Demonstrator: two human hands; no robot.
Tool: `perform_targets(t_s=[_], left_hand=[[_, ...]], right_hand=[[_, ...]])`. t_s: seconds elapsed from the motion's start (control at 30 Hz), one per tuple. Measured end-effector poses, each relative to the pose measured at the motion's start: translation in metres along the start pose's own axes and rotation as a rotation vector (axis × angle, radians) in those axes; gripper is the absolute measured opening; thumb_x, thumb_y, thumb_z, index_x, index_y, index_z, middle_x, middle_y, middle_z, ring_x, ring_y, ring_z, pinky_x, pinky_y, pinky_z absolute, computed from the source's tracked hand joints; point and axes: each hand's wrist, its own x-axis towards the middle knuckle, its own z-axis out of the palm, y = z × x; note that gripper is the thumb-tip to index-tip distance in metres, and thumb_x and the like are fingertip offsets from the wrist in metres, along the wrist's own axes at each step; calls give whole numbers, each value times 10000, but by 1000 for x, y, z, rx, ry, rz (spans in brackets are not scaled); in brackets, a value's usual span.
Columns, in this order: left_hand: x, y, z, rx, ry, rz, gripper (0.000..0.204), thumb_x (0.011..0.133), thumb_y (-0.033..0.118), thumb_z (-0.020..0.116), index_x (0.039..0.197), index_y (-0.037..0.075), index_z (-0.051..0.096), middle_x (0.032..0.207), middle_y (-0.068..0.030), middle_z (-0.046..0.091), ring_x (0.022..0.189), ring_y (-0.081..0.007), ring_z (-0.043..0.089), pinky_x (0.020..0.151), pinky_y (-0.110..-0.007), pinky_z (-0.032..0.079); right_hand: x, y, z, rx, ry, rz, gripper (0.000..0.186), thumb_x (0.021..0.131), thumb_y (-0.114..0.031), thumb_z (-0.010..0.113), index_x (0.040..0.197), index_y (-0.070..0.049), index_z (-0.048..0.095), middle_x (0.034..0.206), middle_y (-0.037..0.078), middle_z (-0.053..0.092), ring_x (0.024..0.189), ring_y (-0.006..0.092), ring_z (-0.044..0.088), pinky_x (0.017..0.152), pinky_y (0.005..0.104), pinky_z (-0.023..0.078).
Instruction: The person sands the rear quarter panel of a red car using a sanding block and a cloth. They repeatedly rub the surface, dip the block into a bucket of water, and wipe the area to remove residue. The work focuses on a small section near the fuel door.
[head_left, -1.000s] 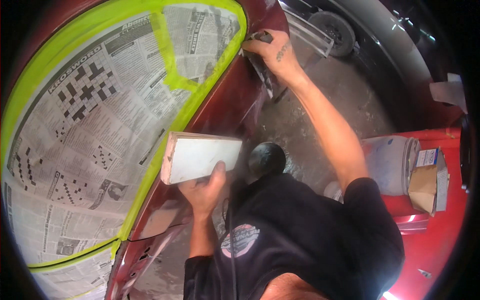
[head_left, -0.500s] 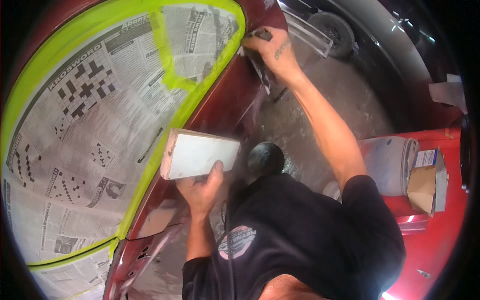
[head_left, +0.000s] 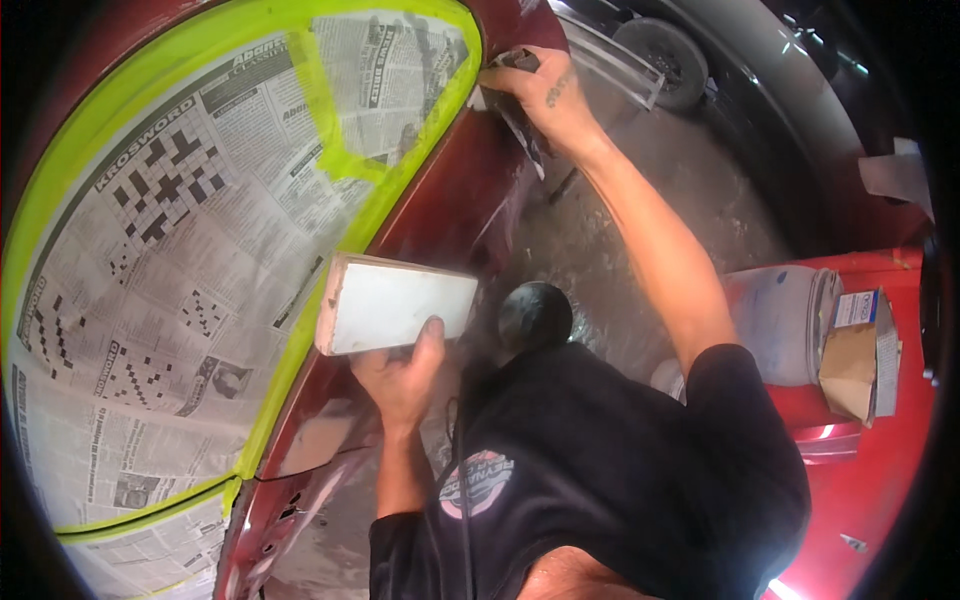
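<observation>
My left hand (head_left: 400, 385) grips a thick rectangular board (head_left: 402, 306) from below, thumb on its white face; its side edge is pinkish-brown and smeared. The board is held beside the dark red car body (head_left: 440, 205). Farther up, my right hand (head_left: 552, 98) is closed around a small flat dark piece (head_left: 521, 61) whose kind I cannot make out. Its fingertips are at the red panel, close to the corner of the masked window. Newspaper (head_left: 250, 250) covers that window, edged with bright yellow-green tape (head_left: 358, 222).
A round black object (head_left: 535, 316) is low beside the car. On the right, a whitish plastic container (head_left: 778, 325) and an opened cardboard box (head_left: 850, 365) rest on a red surface (head_left: 890, 440). A wheel (head_left: 662, 65) and a dark car body (head_left: 780, 80) are at the far right.
My right hand has shifted very slightly left and up along the panel edge, still pinching the dark piece. The board in my left hand has barely moved. The view has shifted slightly.
</observation>
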Motion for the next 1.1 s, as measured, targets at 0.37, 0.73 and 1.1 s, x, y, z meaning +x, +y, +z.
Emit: perform_targets(t_s=[0.37,0.73,1.1], left_hand=[[2,-3,2,51,-2,41,272,838,31,836,1099,-23,779,1011,-96,792,897,-203,736,854,-360,578],[1,-6,3,102,-14,37,287,823,33,843,1099,-20,783,995,-90,794,881,-210,742,841,-365,584],[5,5,3,64,-16,41,260,842,42,840,1089,-20,786,995,-85,794,884,-197,732,834,-357,579]], right_hand=[[-11,9,7,-140,56,-291,177,877,-160,743,954,-19,818,860,152,786,798,202,752,748,348,559],[-15,11,12,-166,35,-190,167,872,-183,723,955,-122,854,910,167,771,842,315,757,768,385,561],[-5,8,8,-68,74,-69,181,879,-186,739,962,-54,831,909,186,785,867,272,769,793,364,576]])
